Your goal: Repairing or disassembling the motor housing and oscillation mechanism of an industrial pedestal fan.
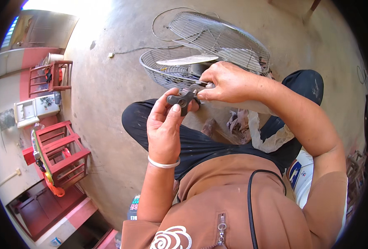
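My left hand point(165, 128) is closed, thumb and fingers pinching a dark lobed part point(181, 101) with a round hole in it. Close against its far right end is my right hand point(229, 83), its thumb and fingers pressed together. Something small and pale or metallic shows at those fingertips, too small to name. Just beyond both hands lies a metal fan, with a round wire cage point(155, 68) and a pale blade point(187, 60). The other wire grille point(217, 33) leans up behind it. My right hand partly hides the fan's middle.
A cord with a plug point(111, 54) runs over the concrete floor from the fan. Crumpled cloth point(238, 124) lies between my legs, and a pale strip point(267, 141) hangs over my right leg. Red wooden chairs point(63, 151) stand left; a white bucket point(304, 172) is at my right.
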The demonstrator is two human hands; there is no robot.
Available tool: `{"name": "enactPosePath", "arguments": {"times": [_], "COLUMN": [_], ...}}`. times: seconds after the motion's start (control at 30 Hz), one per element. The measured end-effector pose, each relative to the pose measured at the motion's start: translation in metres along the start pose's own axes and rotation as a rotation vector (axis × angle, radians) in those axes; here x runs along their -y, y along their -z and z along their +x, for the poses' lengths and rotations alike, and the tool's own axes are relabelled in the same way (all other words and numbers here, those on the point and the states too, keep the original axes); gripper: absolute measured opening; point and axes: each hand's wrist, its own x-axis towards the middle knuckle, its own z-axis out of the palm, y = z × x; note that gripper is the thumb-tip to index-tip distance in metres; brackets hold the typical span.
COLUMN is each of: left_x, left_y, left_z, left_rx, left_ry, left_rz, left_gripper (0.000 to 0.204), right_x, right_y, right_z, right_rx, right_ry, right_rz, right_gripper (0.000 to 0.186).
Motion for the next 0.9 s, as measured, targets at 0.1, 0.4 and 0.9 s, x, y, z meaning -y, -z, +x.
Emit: {"name": "enactPosePath", "arguments": {"times": [0.1, 0.4, 0.9], "left_x": [0.001, 0.002, 0.024], "left_y": [0.004, -0.005, -0.017], "left_z": [0.002, 0.008, 0.016], "left_rx": [-0.010, -0.122, -0.111], "left_ry": [-0.010, -0.158, -0.599], "left_rz": [0.052, 0.222, 0.996], "left_gripper": [0.036, 0.025, 0.028], "right_x": [-0.004, -0.001, -0.008], "right_y": [-0.003, -0.002, -0.006], "right_z": [0.002, 0.002, 0.003], "right_rx": [-0.012, 0.021, -0.012], "right_ry": [0.014, -0.034, 0.058], "right_rz": [-0.010, 0.048, 0.042], "right_gripper": [0.041, 0.036, 0.036]}}
